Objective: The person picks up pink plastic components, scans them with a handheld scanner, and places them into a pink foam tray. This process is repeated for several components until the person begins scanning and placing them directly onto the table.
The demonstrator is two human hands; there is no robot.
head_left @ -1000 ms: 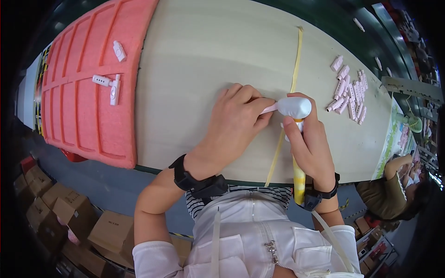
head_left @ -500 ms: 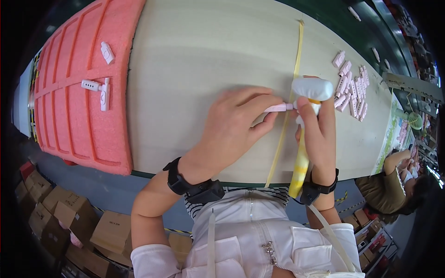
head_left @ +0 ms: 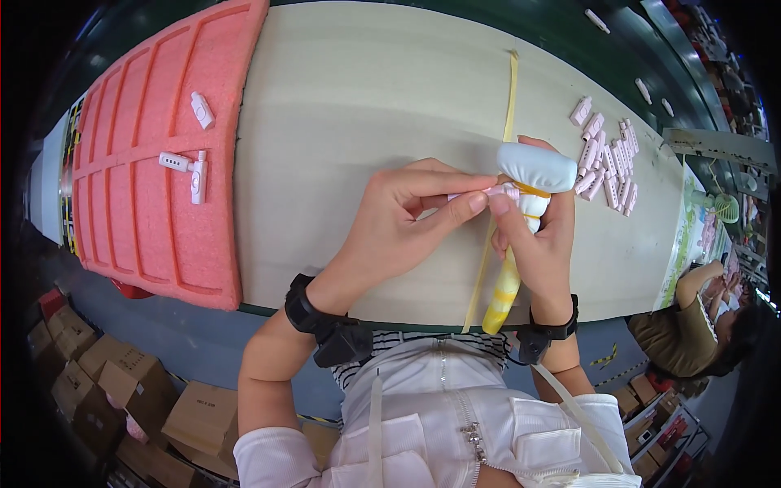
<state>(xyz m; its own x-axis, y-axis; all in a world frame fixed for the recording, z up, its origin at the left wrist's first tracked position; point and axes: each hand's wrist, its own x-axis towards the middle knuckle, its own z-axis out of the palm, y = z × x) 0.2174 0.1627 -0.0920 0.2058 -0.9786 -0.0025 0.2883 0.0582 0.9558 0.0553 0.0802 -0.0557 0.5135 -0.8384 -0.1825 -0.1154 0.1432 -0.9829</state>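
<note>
Fingers of both our hands meet over the middle of the desk [head_left: 366, 98], and everything turns on the small gap between them. Our right hand [head_left: 537, 244] is wrapped shut around a soft stuffed tool with a white rounded cap [head_left: 537, 167] and a yellow-and-white banded handle [head_left: 504, 293]. Its long axis runs nearly straight toward us, cap away from the body and tail pointing down at the desk's near edge. Our left hand [head_left: 399, 224] comes in from the left, thumb and forefinger pinched closed on a small pale pink clip-like piece [head_left: 496, 192]. That piece lies crosswise to the tool, its long axis running left to right, and its right end sits just at the neck below the white cap, touching or very nearly so; we cannot tell which.

So the pink piece lies to the left of the tool's neck, and the left fingers are the nearer ones to it, since they already hold it. The right thumb rests just beneath the piece.

A thin yellow strip [head_left: 511, 89] runs along the desk from far to near, passing under the hands. More pink pieces lie in a loose heap [head_left: 606, 159] well to the right. A pink foam tray [head_left: 154, 163] with a few white parts [head_left: 189, 167] sits well apart on the left.
</note>
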